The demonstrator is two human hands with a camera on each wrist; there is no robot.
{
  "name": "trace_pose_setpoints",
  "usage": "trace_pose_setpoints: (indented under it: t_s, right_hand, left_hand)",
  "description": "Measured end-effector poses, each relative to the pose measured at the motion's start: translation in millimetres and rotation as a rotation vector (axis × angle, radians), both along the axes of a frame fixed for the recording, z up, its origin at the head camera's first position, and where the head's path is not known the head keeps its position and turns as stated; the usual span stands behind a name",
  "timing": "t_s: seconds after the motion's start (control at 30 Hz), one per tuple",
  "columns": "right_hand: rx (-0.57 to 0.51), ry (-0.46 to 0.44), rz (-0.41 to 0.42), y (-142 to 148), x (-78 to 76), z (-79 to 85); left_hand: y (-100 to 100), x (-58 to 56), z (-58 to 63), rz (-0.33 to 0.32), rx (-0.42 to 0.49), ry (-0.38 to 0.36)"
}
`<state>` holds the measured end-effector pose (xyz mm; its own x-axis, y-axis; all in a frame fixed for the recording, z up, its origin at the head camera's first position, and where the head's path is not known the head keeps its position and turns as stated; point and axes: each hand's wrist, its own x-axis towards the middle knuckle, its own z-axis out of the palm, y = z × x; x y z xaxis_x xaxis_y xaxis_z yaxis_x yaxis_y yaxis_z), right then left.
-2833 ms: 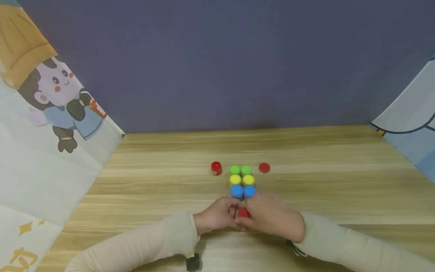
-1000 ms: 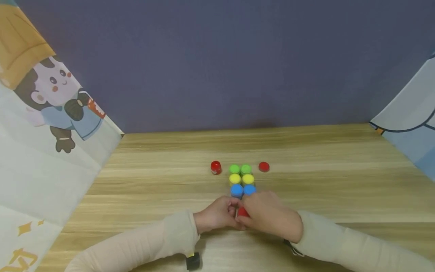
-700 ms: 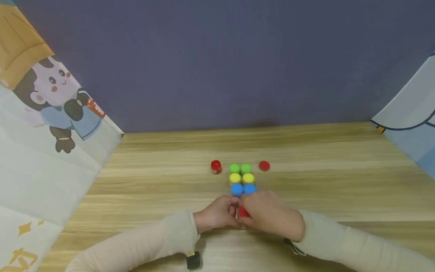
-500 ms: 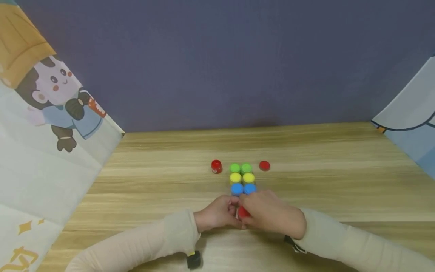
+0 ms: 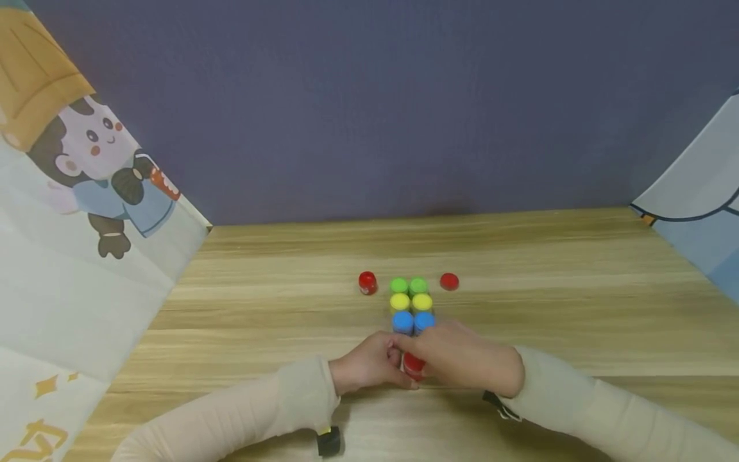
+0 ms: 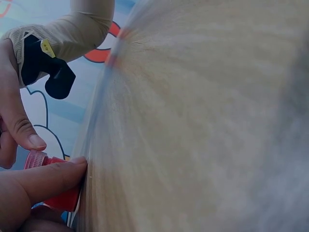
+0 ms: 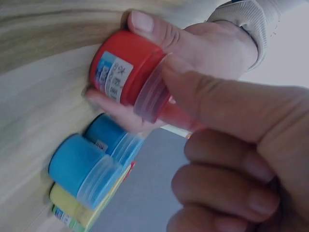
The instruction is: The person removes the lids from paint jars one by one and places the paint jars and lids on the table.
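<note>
Red jar (image 5: pixel 413 367) on the near side of the small group, upright or nearly so, at the middle front of the bench (image 5: pixel 260 282). Red lid with a clear ridged rim on top; blue-and-white label on the flank in the right wrist view. Gripped around the body by the left hand (image 5: pixel 369 364), thumb on the near side and fingers on the far side. From above, at the lid, the right hand (image 5: pixel 464 356), with one digit's tip against the rim and other fingers curled in; impossible to tell whether pinching the lid.

Just beyond the hands, two blue jars (image 5: pixel 402 323) side by side, then two yellow jars (image 5: pixel 399 303), then two green jars (image 5: pixel 399 286), all in paired rows with lids on. To the left of the green pair, a little apart, an open red jar (image 5: pixel 367 283). To the right, flat on the wood, a loose red lid (image 5: pixel 449 282). Around both wrists, pale sleeves (image 5: pixel 231 410). Farther back, a dark bluish panel (image 5: pixel 416 109); at left, a cartoon-printed sheet (image 5: pixel 69 282).
</note>
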<state>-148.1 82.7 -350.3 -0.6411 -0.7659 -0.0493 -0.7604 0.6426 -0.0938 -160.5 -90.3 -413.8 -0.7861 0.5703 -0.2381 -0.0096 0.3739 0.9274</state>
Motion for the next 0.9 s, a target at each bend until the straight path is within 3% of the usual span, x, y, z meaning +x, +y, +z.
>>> trace_pose_setpoints:
  t_s: [0.27, 0.57, 0.9]
  right_hand:
    - [-0.123, -0.105, -0.08, -0.8, 3.2, -2.0]
    - [-0.118, -0.039, -0.266, -7.7, 7.6, 0.2]
    - [-0.131, -0.005, -0.245, -8.7, 5.7, -7.3]
  left_hand:
    - [-0.9, 0.5, 1.5, -0.009, 0.058, -0.031]
    - [1.9, 0.5, 4.4, -0.01, 0.074, -0.059]
    - [2.3, 0.3, 4.5, 0.004, 0.047, -0.049]
